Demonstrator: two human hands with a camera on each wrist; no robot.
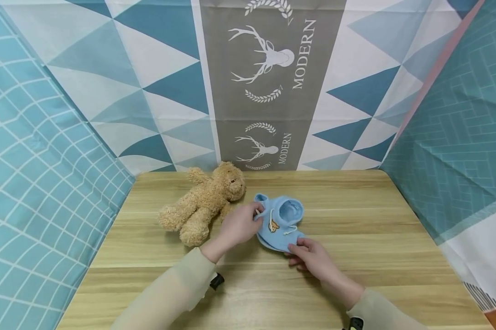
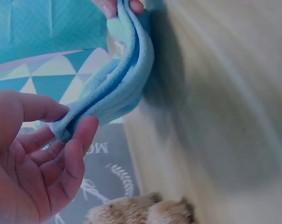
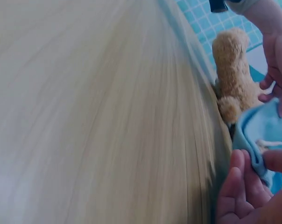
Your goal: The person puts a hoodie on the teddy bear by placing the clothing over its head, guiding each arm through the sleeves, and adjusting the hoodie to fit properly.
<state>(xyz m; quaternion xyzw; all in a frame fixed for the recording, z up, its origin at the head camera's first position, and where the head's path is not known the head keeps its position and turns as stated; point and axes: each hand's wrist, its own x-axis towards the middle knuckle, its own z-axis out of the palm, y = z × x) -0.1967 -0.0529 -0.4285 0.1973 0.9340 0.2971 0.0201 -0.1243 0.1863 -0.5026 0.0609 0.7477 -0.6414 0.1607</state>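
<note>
A small light-blue doll hoodie [image 1: 281, 237] with white drawstrings and a brown bear patch is held over the middle of the wooden table, its hood opening toward the back. My left hand [image 1: 241, 223] pinches its left side below the sleeve. At the right end of the hem, my right hand [image 1: 315, 262] pinches the cloth between thumb and fingers. The left wrist view shows the hem edge [image 2: 124, 77] stretched between both hands, its two layers slightly parted. To the left, a tan plush teddy bear [image 1: 204, 204] lies on its back, partly behind my left hand.
The wooden table [image 1: 375, 256] spreads around the hoodie. A patterned cloth backdrop [image 1: 161, 68] with triangles and deer prints stands along the back edge. Blue grid cloth [image 1: 37, 160] hangs on the left, teal cloth [image 1: 462, 151] on the right.
</note>
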